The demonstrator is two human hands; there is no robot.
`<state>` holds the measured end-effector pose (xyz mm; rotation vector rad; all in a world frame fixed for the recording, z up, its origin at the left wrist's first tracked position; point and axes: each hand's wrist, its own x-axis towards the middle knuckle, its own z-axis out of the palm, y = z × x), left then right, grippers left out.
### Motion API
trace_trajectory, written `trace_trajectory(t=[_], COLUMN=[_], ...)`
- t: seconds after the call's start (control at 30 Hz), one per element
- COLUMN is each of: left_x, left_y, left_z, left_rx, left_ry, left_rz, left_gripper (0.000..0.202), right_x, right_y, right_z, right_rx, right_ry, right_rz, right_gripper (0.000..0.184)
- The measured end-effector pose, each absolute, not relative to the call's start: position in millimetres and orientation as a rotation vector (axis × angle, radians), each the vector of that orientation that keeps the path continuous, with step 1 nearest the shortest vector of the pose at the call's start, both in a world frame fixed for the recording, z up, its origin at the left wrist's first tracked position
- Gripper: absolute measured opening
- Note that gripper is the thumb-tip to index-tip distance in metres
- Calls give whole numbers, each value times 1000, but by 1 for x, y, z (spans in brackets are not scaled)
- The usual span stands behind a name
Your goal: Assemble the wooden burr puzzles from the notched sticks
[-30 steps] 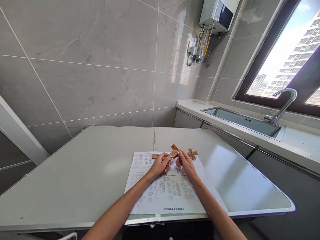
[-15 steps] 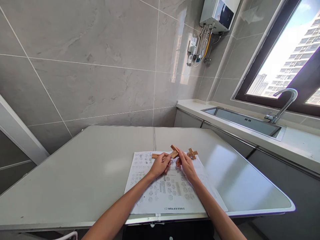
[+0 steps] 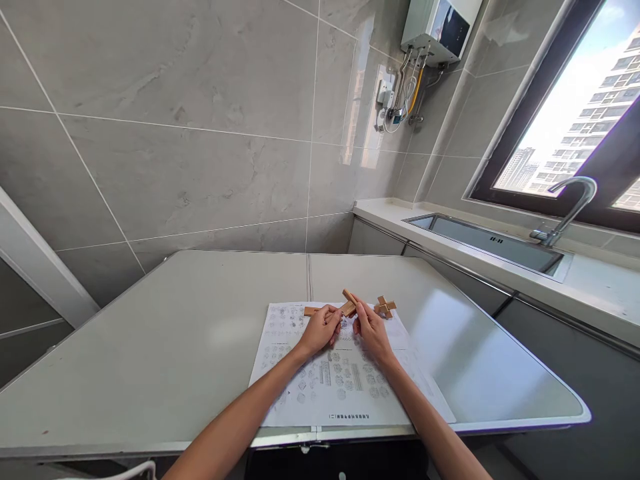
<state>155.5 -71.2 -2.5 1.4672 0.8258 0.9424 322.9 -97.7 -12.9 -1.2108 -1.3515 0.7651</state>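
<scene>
My left hand (image 3: 321,329) is closed, pinching a short wooden puzzle piece (image 3: 347,309) at its tip. In my right hand (image 3: 371,329), fingers also closed, is a wooden puzzle stick (image 3: 349,295) slanting up to the left. The two pieces meet or overlap between my hands; whether they interlock I cannot tell. Another wooden piece (image 3: 310,311) lies just beyond my left hand, partly hidden by it. To the right of my right hand sits a cross-shaped group of joined wooden pieces (image 3: 385,307). Under both hands are printed instruction sheets (image 3: 340,407) with small diagrams.
The sheets lie on a white folding table (image 3: 150,353) with a seam down its middle. A counter with a sink (image 3: 480,240) and a tap (image 3: 570,207) runs along the right. A tiled wall (image 3: 200,180) stands behind the table, with a water heater (image 3: 435,30) mounted high up.
The stick in my right hand has tilted very slightly against the other piece. My left hand and the pieces on the table look unchanged.
</scene>
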Motion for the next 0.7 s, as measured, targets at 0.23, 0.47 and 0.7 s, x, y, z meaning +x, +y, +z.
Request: trace_trajectory(t=[0.23, 0.47, 0.7], left_x=[155, 156, 156], left_y=[-70, -69, -71], left_z=[-5, -7, -6], left_rx=[1485, 1485, 1498], left_ry=[833, 819, 837], left_rz=[957, 956, 963], left_gripper=[45, 44, 44], right_x=[322, 322, 323], right_y=[-100, -98, -98], right_z=[-12, -14, -17], right_rx=[-1236, -1262, -1260], right_ry=[-1397, -1424, -1472], right_rz=[698, 645, 578], right_gripper=[59, 57, 56])
